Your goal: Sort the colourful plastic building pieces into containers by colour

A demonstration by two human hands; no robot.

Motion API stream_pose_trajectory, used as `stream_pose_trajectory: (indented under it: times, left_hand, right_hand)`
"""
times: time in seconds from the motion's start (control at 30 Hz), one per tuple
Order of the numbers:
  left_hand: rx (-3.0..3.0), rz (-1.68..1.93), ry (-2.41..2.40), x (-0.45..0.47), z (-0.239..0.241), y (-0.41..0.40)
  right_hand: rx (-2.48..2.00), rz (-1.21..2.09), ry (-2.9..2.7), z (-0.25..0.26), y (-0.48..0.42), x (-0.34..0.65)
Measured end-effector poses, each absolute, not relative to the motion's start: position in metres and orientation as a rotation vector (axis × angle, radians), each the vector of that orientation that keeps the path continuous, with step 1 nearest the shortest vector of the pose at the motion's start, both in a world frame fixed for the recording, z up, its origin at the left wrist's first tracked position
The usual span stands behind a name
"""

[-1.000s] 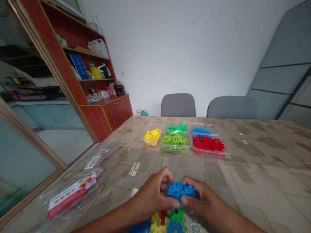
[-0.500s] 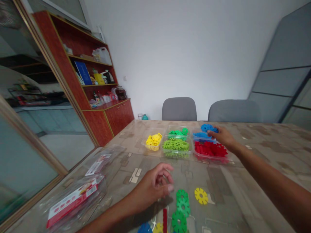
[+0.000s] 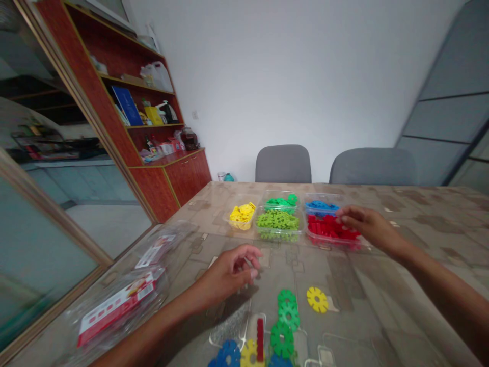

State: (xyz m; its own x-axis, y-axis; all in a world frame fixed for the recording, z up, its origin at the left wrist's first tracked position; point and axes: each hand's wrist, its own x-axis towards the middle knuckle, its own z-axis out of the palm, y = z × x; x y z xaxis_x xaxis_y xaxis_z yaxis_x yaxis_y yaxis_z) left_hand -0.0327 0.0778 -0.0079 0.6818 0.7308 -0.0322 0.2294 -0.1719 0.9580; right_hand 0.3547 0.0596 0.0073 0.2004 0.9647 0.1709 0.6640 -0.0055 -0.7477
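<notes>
My right hand (image 3: 362,223) hovers at the right side of a clear tub of red pieces (image 3: 328,228), its fingers slightly apart and nothing visible in them. Just behind is a tub of blue pieces (image 3: 321,207). My left hand (image 3: 239,267) hangs over the table with loosely curled fingers, thumb apart, holding nothing I can see. In front of me lie joined green notched discs (image 3: 282,339), a blue disc (image 3: 230,352), a yellow disc (image 3: 249,354) and an upright-looking red piece (image 3: 260,340). A loose yellow disc (image 3: 317,299) rests to their right.
Further tubs hold yellow pieces (image 3: 242,212), light green pieces (image 3: 278,221) and darker green pieces (image 3: 281,202). Clear plastic packaging with a red-and-white label (image 3: 116,308) lies at the left. Two grey chairs (image 3: 283,164) stand beyond the table's far edge.
My right hand has let go of the blue piece and come nearer, from the blue tub to the red one. My left hand has shifted slightly left; the view has tilted a little.
</notes>
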Motion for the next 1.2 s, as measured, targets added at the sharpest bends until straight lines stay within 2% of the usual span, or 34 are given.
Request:
stream_pose_trajectory:
  times: [0.27, 0.43, 0.57, 0.7, 0.87, 1.07, 1.2]
  left_hand:
    - [2.121, 0.229, 0.681, -0.041, 0.016, 0.067]
    - [2.384, -0.191, 0.608, -0.046, 0.034, 0.058]
    - [2.518, -0.348, 0.676, -0.061, 0.029, 0.048]
    - [2.455, -0.222, 0.763, -0.073, 0.02, 0.031]
    - [2.463, 0.049, 0.706, -0.055, -0.003, 0.006]
    - [2.656, 0.161, 0.564, -0.03, -0.045, -0.012]
    - [2.635, 0.172, 0.542, -0.036, -0.049, -0.013]
  right_hand:
    - [-1.372, 0.863, -2.097, 0.001, -0.042, 0.243]
    - [-1.267, 0.836, -2.233, -0.017, -0.071, 0.198]
    - [-1.218, 0.794, -2.297, -0.025, -0.075, 0.182]
    - [-1.299, 0.65, -2.244, -0.027, -0.064, 0.188]
    - [-1.625, 0.348, -2.133, -0.039, -0.043, 0.221]
    - [-1.749, 0.449, -2.124, -0.051, -0.039, 0.239]
    - [-1.769, 0.567, -2.018, -0.049, -0.037, 0.239]
